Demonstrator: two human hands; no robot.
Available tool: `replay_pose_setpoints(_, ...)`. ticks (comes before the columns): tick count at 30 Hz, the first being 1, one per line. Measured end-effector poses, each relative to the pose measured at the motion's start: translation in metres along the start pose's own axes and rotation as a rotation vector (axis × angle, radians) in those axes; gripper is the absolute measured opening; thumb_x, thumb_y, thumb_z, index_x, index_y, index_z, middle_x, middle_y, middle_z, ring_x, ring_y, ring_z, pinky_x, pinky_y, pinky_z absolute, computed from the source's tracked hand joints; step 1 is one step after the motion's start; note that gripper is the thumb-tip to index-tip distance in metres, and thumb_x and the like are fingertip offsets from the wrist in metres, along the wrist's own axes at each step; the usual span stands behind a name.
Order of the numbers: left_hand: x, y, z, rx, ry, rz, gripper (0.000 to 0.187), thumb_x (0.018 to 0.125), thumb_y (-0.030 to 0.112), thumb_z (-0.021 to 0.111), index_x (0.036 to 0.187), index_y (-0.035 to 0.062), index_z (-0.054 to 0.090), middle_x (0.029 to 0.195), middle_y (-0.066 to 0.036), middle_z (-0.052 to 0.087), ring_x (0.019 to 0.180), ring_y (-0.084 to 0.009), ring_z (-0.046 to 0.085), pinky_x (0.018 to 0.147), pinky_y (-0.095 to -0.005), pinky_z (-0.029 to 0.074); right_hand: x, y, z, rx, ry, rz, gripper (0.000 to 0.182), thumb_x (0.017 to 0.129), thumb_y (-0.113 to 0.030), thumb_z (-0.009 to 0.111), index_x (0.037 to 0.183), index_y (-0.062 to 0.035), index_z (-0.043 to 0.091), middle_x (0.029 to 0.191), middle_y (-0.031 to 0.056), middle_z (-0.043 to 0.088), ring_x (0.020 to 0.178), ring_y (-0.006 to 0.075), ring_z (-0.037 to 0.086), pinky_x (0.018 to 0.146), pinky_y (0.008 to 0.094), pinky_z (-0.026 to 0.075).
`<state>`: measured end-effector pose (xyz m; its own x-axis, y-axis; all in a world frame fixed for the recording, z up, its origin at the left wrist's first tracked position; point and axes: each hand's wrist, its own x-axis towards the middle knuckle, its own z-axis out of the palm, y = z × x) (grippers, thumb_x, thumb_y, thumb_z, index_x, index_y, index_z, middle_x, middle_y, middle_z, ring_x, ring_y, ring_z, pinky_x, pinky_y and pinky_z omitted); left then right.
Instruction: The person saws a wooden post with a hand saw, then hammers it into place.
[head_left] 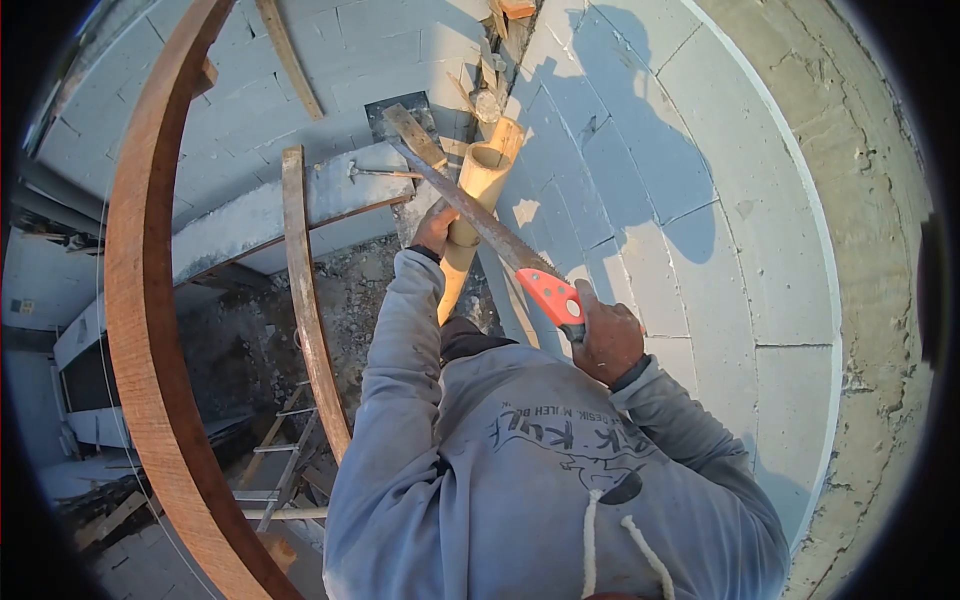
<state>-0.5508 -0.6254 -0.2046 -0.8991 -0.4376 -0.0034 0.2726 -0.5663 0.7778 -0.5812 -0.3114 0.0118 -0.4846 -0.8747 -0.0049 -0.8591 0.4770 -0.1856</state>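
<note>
My right hand (pixel 606 338) grips the orange handle of a hand saw (pixel 553 296). Its blade (pixel 470 210) runs up and to the left, across a tan pipe (pixel 480 185). My left hand (pixel 434 226) holds that pipe just below the blade. The pipe stands nearly upright against the inner corner of a grey block wall (pixel 640 170). My grey hooded sweatshirt fills the lower middle of the view.
A curved wooden beam (pixel 140 330) arcs down the left side. A straight wooden plank (pixel 305 290) leans beside it. Below lie a rubble-strewn floor and a ladder (pixel 285 455). A rough concrete rim (pixel 880 300) runs along the right.
</note>
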Motion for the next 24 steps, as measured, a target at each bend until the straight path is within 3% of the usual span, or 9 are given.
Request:
replay_pose_setpoints(7,0.008,0.008,0.005,0.038,0.012,0.010,0.045,0.095,0.034,0.057,0.127,0.0029,0.055,0.119,-0.006,0.061,0.103,-0.0167,0.059,0.089,-0.0297,0.047,-0.033,0.002,-0.011,-0.055,-0.007,0.053,0.061,0.073,-0.010,0.063,0.129,0.0017,0.043,0.064,0.0153,0.061,0.057,0.0338,0.061,0.063,0.0419,0.047)
replay_pose_setpoints(9,0.012,0.007,0.002,0.049,0.049,0.001,0.046,0.095,0.036,0.058,0.127,0.0025,0.056,0.119,-0.007,0.061,0.103,-0.0167,0.060,0.088,-0.0295,0.047,-0.034,-0.003,-0.019,-0.080,-0.079,0.121,0.064,0.067,-0.006,0.060,0.128,0.0015,0.040,0.064,0.0146,0.062,0.060,0.0335,0.063,0.069,0.0435,0.048)
replay_pose_setpoints(11,0.014,0.007,-0.003,0.045,0.064,-0.042,0.050,0.094,0.029,0.057,0.136,0.0029,0.047,0.131,-0.007,0.055,0.116,-0.0206,0.054,0.100,-0.0350,0.041,-0.027,-0.005,-0.021,-0.091,-0.113,0.133,0.064,0.066,-0.006,0.060,0.127,0.0015,0.040,0.065,0.0146,0.062,0.060,0.0337,0.063,0.070,0.0432,0.049)
replay_pose_setpoints(16,0.015,0.011,0.002,-0.020,0.087,-0.087,0.048,0.094,0.030,0.057,0.133,0.0031,0.049,0.129,-0.007,0.056,0.115,-0.0210,0.054,0.100,-0.0345,0.042,0.014,-0.022,-0.024,-0.101,-0.212,0.172,0.063,0.066,-0.007,0.060,0.125,0.0008,0.041,0.068,0.0151,0.064,0.062,0.0334,0.064,0.072,0.0420,0.050)
replay_pose_setpoints(18,0.018,0.009,-0.001,-0.015,0.079,-0.063,0.047,0.094,0.031,0.057,0.131,0.0034,0.051,0.127,-0.007,0.056,0.115,-0.0209,0.054,0.099,-0.0345,0.042,0.036,-0.028,-0.011,-0.092,-0.057,0.075,0.051,0.072,-0.008,0.060,0.119,-0.0043,0.043,0.064,0.0155,0.061,0.060,0.0374,0.062,0.069,0.0447,0.048)
replay_pose_setpoints(20,0.025,0.003,-0.011,-0.046,0.114,-0.024,0.041,0.093,0.032,0.061,0.121,0.0031,0.059,0.109,-0.007,0.065,0.092,-0.0165,0.063,0.079,-0.0329,0.052,0.046,-0.028,-0.001,-0.093,-0.049,0.067,0.051,0.072,-0.008,0.060,0.119,-0.0042,0.043,0.064,0.0153,0.060,0.061,0.0374,0.062,0.070,0.0452,0.048)
replay_pose_setpoints(22,0.030,0.000,-0.016,-0.024,0.106,-0.008,0.040,0.093,0.033,0.061,0.120,0.0030,0.059,0.108,-0.006,0.065,0.091,-0.0161,0.063,0.079,-0.0323,0.051,0.048,-0.025,0.005,-0.096,-0.042,0.059,0.051,0.071,-0.007,0.060,0.120,-0.0041,0.043,0.064,0.0150,0.060,0.062,0.0374,0.063,0.072,0.0458,0.048)
replay_pose_setpoints(24,0.029,-0.009,-0.024,-0.006,0.106,-0.003,0.040,0.092,0.033,0.061,0.120,0.0030,0.060,0.107,-0.006,0.065,0.090,-0.0157,0.063,0.078,-0.0317,0.051,0.035,-0.014,0.008,-0.110,-0.020,0.015,0.069,0.065,-0.008,0.061,0.129,0.0020,0.039,0.068,0.0138,0.062,0.061,0.0321,0.063,0.067,0.0426,0.048)
